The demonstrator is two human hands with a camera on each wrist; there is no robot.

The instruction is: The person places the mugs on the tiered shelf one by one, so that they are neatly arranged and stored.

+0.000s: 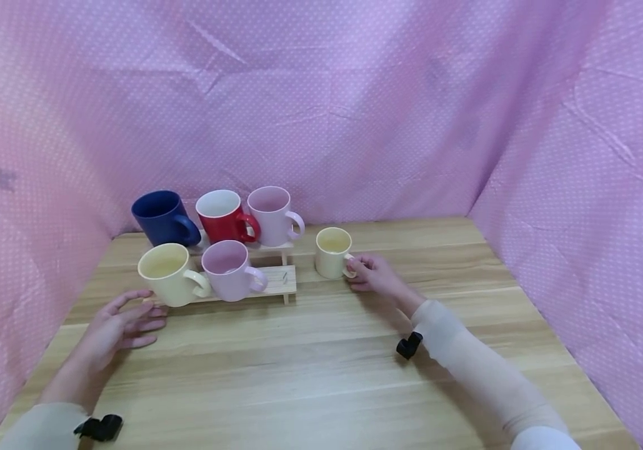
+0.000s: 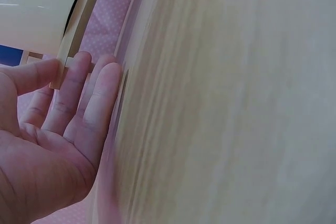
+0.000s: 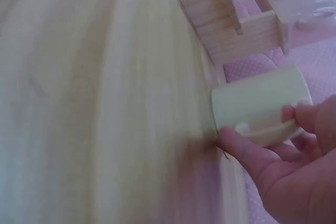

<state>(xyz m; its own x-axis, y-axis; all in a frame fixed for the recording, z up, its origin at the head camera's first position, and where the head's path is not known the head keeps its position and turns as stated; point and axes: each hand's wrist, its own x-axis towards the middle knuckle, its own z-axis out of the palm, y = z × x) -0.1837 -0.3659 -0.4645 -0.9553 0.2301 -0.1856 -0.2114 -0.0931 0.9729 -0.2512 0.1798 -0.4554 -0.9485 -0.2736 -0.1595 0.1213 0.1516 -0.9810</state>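
A small yellow mug (image 1: 332,255) stands upright on the table to the right of a two-tier wooden rack (image 1: 276,280). My right hand (image 1: 374,276) pinches its handle, with the thumb and fingers close against the mug in the right wrist view. At the left end of the rack's lower tier, my left hand (image 1: 115,328) holds the board's end (image 2: 65,61) between its fingers. A larger yellow mug (image 1: 166,275) and a pink mug (image 1: 228,272) occupy that tier. On the upper tier are a blue mug (image 1: 158,219), a red mug (image 1: 222,219) and another pink mug (image 1: 270,215).
The wooden table (image 1: 276,375) spreads in front of the rack toward the person. Pink dotted cloth (image 1: 355,112) hangs behind it and along both sides. Each wrist wears a small black camera, one (image 1: 409,345) on the right and one (image 1: 100,428) on the left.
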